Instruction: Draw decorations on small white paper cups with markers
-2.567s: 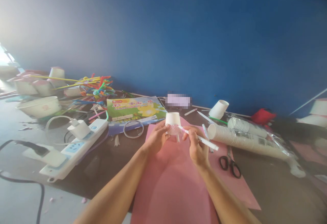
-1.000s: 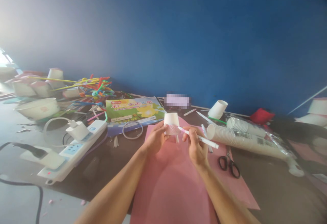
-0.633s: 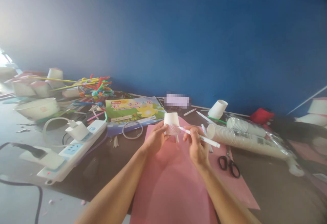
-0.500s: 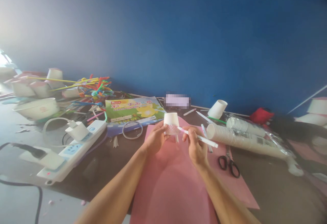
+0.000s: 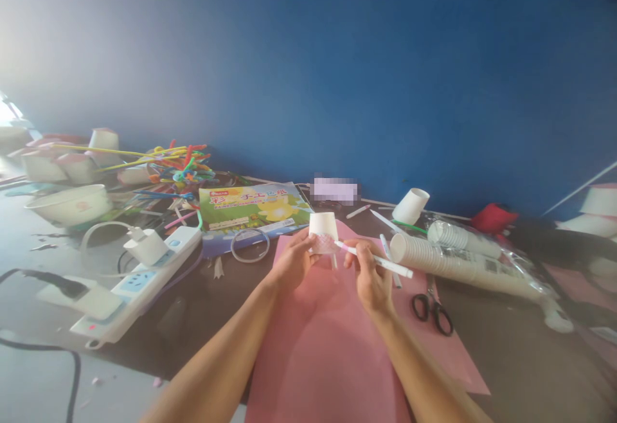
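A white paper cup [image 5: 322, 225], bottom side up, is held over the pink paper [image 5: 328, 346]. Its lower part carries a pink scale-like pattern. My left hand [image 5: 297, 257] is closed on the cup's left side, fingers at its lower edge. In my right hand [image 5: 370, 276] a white marker [image 5: 393, 267] is gripped like a pen, its pink tip at the cup's right side. Whether the tip touches the cup I cannot tell. A second marker [image 5: 384, 243] lies just behind the right hand, partly covered by it.
Black-handled scissors [image 5: 436, 314] and a stack of paper cups [image 5: 453, 262] in plastic lie at right. A lone cup [image 5: 411, 206] stands behind. At left are a power strip [image 5: 139, 291], a coloured-paper pack [image 5: 255, 211], a bowl [image 5: 70, 206] and pipe cleaners [image 5: 180, 162].
Almost nothing differs. The back end of the marker in my right hand has shifted very slightly; the cup and left hand stay in place.
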`<state>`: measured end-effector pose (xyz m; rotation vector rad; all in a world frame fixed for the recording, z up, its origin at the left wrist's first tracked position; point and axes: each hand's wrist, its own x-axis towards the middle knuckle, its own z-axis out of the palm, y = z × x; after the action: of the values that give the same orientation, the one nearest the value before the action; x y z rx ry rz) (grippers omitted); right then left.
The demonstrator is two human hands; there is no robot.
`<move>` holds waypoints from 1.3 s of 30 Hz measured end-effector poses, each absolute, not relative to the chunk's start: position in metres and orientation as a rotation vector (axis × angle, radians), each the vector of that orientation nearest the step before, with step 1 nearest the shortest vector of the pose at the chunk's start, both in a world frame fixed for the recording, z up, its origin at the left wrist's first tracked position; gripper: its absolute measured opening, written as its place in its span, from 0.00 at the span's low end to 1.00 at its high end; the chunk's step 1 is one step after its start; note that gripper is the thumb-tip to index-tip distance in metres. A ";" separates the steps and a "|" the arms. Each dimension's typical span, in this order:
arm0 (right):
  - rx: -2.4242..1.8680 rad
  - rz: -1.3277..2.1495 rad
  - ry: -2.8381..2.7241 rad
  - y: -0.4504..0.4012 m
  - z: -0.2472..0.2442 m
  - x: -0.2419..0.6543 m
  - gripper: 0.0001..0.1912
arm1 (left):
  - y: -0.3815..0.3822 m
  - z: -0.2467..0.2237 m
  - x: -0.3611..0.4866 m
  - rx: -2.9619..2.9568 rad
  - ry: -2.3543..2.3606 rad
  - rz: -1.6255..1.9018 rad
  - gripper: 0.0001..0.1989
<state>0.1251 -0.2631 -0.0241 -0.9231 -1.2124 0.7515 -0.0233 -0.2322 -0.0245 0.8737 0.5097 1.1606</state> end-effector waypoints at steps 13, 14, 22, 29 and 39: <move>-0.927 0.758 -1.175 -0.263 -0.025 0.124 0.16 | -0.232 -0.024 -0.022 0.866 0.529 1.169 0.18; -0.930 0.756 -1.182 -0.263 -0.025 0.124 0.16 | -0.232 -0.025 -0.022 0.867 0.531 1.171 0.18; -0.894 0.782 -1.150 -0.263 -0.024 0.124 0.15 | -0.232 -0.026 -0.022 0.863 0.514 1.169 0.17; -0.885 0.797 -1.160 -0.263 -0.025 0.124 0.15 | -0.232 -0.025 -0.023 0.860 0.525 1.167 0.19; -0.892 0.722 -1.273 -0.264 -0.023 0.125 0.14 | -0.233 -0.024 -0.023 0.901 0.508 1.167 0.16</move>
<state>0.1246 -0.2641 -0.0230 -0.8922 -1.2727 0.7215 -0.0229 -0.2329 -0.0241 0.9013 0.5080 1.1672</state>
